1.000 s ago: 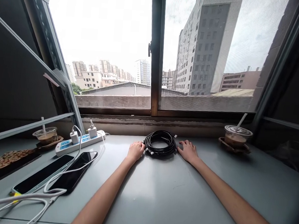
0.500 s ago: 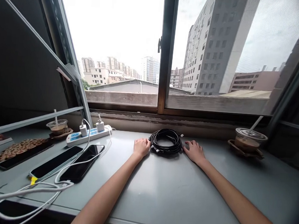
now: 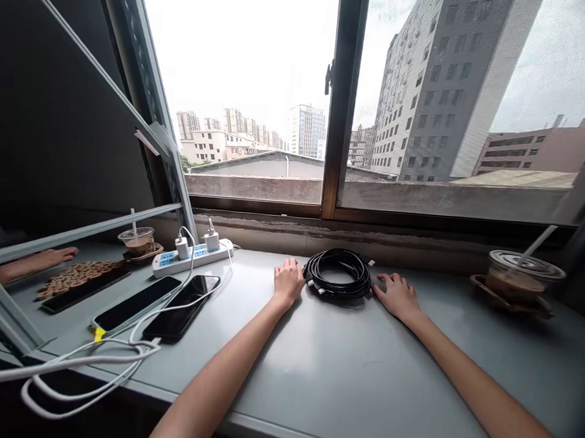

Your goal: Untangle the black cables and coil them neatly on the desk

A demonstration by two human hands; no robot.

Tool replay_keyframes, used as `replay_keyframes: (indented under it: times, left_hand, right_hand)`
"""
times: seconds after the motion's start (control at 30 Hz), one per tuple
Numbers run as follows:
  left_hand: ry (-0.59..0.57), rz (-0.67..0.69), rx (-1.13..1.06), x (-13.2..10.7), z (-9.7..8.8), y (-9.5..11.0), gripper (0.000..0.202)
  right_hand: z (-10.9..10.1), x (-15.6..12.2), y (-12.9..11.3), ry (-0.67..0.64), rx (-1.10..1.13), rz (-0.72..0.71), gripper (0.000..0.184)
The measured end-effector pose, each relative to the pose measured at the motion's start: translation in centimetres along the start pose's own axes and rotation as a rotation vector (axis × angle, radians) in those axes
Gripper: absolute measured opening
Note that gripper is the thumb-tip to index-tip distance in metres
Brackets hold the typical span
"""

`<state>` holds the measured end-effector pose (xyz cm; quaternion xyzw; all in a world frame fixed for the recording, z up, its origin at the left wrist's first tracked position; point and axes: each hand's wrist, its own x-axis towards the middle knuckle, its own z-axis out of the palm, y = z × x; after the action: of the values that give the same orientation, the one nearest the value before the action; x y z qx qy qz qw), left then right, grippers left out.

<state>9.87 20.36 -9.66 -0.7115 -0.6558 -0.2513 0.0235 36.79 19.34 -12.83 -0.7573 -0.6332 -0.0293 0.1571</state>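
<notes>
A coiled black cable (image 3: 336,290) with pale plugs at its ends lies on the grey tabletop (image 3: 312,374), close to the window wall. Just left of the coil, my left hand (image 3: 288,282) rests palm down on the table, its fingers pointing forward and slightly bent, holding nothing. On the coil's other side is my right hand (image 3: 397,296), flat on the surface with its fingers apart. Its fingertips are close to the cable; whether they touch it I cannot tell.
A white power strip (image 3: 194,260) with two chargers stands at left, near two phones (image 3: 136,305) and looping white cords. Past the metal shelf frame are a co-worker's hand (image 3: 54,257) and small brown pieces (image 3: 78,277). An iced drink (image 3: 516,281) stands at right.
The view has turned left, so everything sits further right. My left hand's fingers stretch forward more than before. More of the co-worker's hand shows at left. The cable coil stays in place.
</notes>
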Motion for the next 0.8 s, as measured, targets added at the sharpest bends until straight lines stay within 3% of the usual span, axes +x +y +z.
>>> replay_keyframes:
  times: [0.47,0.8]
  left_hand:
    - [0.064,0.019,-0.056,0.20,0.05,-0.18,0.024]
    - [0.082,0.221,-0.078,-0.15,0.28,0.58,0.019]
  right_hand:
    - [-0.41,-0.25,-0.34,0.012,0.019,-0.002,0.039]
    - [-0.32,-0.25,-0.40,0.035,0.017,-0.010,0.038]
